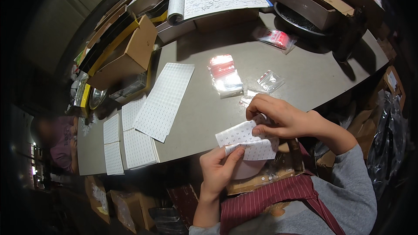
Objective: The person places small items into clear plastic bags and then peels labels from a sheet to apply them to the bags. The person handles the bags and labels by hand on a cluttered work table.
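Observation:
Between my two hands is a white label sheet (237, 134) printed with rows of small dark marks, bent over on itself. My left hand (217, 167) pinches its lower left edge, thumb on top. My right hand (281, 115) grips the upper right part with curled fingers and thumb. Just beyond it on the table lie small clear zip bags (271, 82), partly behind my right hand. A stack of clear zip bags (225, 76) with red tops lies farther off. Under the sheet, an open cardboard box (287, 172) with small white bits rests by my apron.
Stacked label sheets (139, 148) and a long sheet (167, 98) lie on the left of the table. Cardboard boxes (135, 50) line the far left. A paper pad (226, 2), a bag pack (276, 38) and a black pan (300, 21) stand at the back. Another person (63, 143) is at left.

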A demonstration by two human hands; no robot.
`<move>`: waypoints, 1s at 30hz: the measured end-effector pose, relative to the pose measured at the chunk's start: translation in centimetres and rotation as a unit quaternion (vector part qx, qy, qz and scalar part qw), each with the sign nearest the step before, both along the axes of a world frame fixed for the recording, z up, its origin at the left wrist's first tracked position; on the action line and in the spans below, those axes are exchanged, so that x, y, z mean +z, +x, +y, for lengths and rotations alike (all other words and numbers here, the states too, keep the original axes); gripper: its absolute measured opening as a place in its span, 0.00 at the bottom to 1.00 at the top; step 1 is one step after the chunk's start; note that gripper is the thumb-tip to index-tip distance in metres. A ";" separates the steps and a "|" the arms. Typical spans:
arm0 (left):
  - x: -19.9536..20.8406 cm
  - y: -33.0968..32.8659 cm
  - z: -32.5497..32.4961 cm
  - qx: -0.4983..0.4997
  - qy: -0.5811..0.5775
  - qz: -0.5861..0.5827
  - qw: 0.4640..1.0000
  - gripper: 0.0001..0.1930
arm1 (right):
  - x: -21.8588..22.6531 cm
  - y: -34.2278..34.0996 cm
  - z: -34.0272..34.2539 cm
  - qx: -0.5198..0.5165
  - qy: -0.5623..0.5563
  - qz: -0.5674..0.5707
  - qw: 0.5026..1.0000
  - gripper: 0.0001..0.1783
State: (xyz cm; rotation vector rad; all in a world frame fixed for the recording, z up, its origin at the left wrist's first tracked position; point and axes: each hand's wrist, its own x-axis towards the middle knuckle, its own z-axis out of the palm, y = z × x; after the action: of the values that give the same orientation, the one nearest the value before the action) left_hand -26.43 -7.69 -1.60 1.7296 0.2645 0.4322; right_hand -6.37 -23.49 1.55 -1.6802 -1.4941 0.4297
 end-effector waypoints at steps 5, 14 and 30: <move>0.1 -0.2 -0.3 0.005 -0.120 -0.001 0.993 0.10 | -0.2 -0.2 0.0 0.008 -0.004 0.007 1.000 0.15; -0.3 -0.4 -0.2 0.045 -0.075 0.005 0.996 0.10 | -0.6 -0.9 -0.7 -0.014 -0.042 0.130 0.991 0.18; 1.7 0.3 -0.6 -0.003 0.131 -0.003 0.991 0.09 | 1.3 0.1 -0.8 0.047 -0.066 0.025 0.996 0.11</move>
State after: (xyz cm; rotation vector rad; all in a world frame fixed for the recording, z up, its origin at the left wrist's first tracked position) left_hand -26.15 -8.29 0.05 1.9850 0.2048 0.4839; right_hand -6.24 -24.31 2.86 -1.6922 -1.5413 0.6277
